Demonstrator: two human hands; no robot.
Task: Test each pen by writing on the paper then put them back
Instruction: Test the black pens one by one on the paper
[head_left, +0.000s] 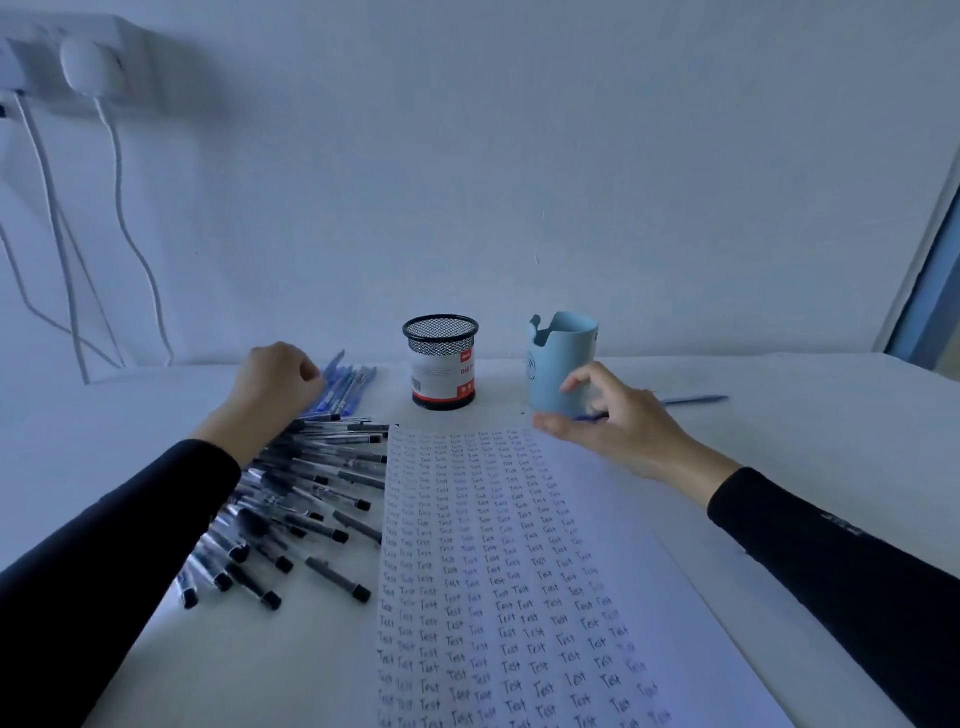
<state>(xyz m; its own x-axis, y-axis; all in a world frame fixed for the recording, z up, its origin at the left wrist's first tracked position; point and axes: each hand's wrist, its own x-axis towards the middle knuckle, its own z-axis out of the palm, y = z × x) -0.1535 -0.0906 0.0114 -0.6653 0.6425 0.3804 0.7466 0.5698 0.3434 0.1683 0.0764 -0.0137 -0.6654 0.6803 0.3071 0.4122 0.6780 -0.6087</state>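
A long white paper (613, 545) covered in rows of the handwritten word "Test" runs down the middle of the table. Left of it lies a heap of black-capped pens (306, 499), with a bunch of blue pens (345, 384) behind it. My left hand (275, 387) is curled knuckles-up over the near ends of the blue pens; whether it grips one is hidden. My right hand (618, 421) hovers with fingers spread at the paper's far right corner, beside the light blue cup (563, 364). A single blue pen (696, 400) lies on the table and passes under that hand.
A black mesh pen pot (440, 364) with a red and white label stands behind the paper, left of the blue cup. White cables (119, 208) hang from a wall socket at far left. The wall rises right behind the table.
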